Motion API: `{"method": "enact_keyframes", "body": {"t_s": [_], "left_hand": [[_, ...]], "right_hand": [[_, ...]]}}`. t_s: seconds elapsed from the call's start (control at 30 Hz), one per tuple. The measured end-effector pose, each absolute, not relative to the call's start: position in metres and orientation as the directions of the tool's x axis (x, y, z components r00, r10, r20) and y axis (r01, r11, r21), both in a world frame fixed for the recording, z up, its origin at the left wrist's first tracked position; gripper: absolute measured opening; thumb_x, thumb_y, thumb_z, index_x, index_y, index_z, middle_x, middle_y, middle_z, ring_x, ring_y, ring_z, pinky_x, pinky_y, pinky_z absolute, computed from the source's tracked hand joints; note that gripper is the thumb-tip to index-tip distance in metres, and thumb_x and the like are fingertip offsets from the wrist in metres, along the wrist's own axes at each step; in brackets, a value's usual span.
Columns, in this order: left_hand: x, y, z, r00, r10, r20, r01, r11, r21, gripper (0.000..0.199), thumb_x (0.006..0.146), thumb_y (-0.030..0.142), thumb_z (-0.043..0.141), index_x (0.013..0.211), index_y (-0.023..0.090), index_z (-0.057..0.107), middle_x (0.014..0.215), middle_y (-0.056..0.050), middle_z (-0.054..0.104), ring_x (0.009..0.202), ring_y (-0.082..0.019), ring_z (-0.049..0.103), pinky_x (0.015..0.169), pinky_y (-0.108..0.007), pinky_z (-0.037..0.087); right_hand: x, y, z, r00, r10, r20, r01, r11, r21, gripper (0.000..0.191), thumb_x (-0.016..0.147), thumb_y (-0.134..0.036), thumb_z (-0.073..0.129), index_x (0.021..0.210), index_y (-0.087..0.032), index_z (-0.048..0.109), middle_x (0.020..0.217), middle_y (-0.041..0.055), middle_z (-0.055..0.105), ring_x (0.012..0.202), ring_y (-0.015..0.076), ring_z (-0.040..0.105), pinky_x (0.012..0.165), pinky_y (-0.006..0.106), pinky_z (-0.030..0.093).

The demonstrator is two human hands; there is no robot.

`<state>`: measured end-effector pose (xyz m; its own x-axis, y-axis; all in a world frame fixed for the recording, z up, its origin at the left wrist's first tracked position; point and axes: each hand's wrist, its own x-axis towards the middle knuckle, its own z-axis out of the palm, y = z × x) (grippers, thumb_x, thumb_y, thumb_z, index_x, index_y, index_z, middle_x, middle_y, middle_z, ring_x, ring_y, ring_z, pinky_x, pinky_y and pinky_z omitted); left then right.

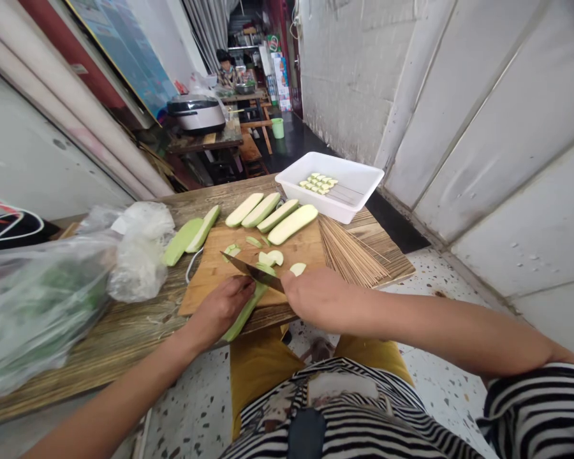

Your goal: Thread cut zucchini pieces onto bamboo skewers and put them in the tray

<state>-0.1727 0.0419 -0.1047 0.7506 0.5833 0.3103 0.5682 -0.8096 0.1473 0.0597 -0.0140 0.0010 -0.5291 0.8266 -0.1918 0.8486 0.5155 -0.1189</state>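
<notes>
My right hand grips the handle of a kitchen knife, its blade pointing left across a halved zucchini. Curled over that zucchini, my left hand holds it against the wooden cutting board just left of the blade. The zucchini's near end sticks out past the board's front edge. Beyond the blade lie cut slices and thin green trimmings. One more slice rests close to my right hand. Several zucchini halves line the board's far edge.
A white plastic tub holding skewered pieces stands at the table's far right. Wooden skewers lie right of the board. At left are peeled zucchini pieces and plastic bags. A person sits farther back near a cooker.
</notes>
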Motion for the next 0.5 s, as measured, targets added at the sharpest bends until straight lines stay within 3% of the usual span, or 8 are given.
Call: {"method": "enact_keyframes", "body": {"t_s": [0.3,0.5], "left_hand": [[-0.176,0.042,-0.106,0.787,0.517,0.336,0.527,-0.847,0.071,0.028,0.090,0.021,0.038,0.090,0.011,0.065,0.098,-0.014,0.065,0.093,-0.022,0.060,0.080,-0.034,0.052],[-0.176,0.039,-0.103,0.788,0.537,0.302,0.536,-0.839,0.093,0.028,0.090,0.021,0.038,0.095,0.011,0.064,0.101,-0.014,0.064,0.095,-0.022,0.059,0.081,-0.033,0.051]], "right_hand": [[0.059,-0.020,0.020,-0.542,0.807,-0.235,0.841,0.521,-0.149,0.022,0.082,-0.008,0.049,0.103,-0.006,0.053,0.072,0.0141,0.069,0.072,0.0225,0.068,0.059,0.028,0.049],[0.059,-0.013,0.011,-0.540,0.798,-0.268,0.842,0.512,-0.172,0.024,0.078,-0.007,0.053,0.102,-0.006,0.055,0.071,0.0134,0.070,0.069,0.0217,0.067,0.056,0.026,0.047]]}}
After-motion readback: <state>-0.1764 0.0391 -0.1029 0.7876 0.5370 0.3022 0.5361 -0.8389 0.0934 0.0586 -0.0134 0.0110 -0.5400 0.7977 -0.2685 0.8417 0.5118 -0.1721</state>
